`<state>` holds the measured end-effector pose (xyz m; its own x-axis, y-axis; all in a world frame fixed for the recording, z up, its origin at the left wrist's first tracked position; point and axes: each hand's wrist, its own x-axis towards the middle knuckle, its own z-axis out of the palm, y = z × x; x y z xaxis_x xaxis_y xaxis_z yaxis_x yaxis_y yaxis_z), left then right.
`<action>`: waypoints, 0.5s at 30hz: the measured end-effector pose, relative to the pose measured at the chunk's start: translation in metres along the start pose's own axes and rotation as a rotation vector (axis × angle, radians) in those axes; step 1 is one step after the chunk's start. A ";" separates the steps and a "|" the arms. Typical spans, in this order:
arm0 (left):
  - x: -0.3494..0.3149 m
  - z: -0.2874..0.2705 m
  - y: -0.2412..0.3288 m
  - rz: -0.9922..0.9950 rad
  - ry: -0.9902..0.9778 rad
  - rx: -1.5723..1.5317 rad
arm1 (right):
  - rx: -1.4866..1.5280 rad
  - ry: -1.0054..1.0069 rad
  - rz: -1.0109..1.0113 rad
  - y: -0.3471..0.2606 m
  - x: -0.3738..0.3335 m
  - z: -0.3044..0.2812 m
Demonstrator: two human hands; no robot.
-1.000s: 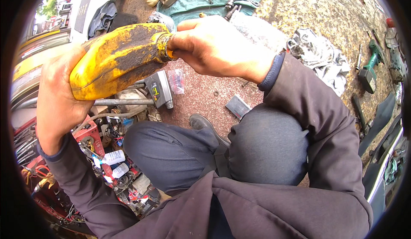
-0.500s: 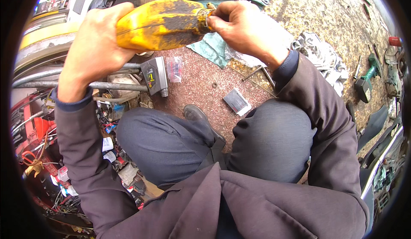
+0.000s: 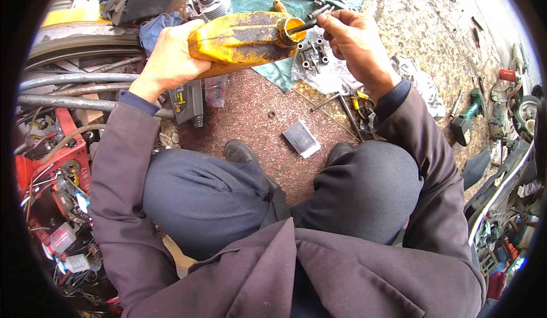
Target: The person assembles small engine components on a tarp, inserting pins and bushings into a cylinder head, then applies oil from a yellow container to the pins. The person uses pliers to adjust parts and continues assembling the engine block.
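Note:
A yellow plastic jug, smeared with black grime, is held up in front of me, lying on its side. My left hand grips its base end, thumb on the near side. The jug's open round mouth points right and toward me. Between thumb and fingers, my right hand pinches a thin dark rod-like piece, whose other end reaches into the mouth. What that end looks like inside is hidden.
Below the jug are a grey bottle, a small flat box and a metal ring. Metal parts lie on a green cloth and clear plastic. A cluttered red box stands left; a green tool lies right.
My right hand has drawn back rightward from the jug's neck, and the dark rod now shows in its mouth. The jug has shifted right and its mouth has turned toward me.

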<state>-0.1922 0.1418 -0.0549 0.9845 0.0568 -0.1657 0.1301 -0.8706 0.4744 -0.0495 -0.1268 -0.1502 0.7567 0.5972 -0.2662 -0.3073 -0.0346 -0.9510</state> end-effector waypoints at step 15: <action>-0.042 0.009 -0.090 -0.108 0.222 -0.531 | 0.143 0.093 0.069 0.027 0.020 -0.027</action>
<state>-0.2461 0.2136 -0.0988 0.9560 0.2824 -0.0794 0.2158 -0.4935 0.8425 -0.0276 -0.1374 -0.1853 0.7789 0.5205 -0.3498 -0.4341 0.0451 -0.8997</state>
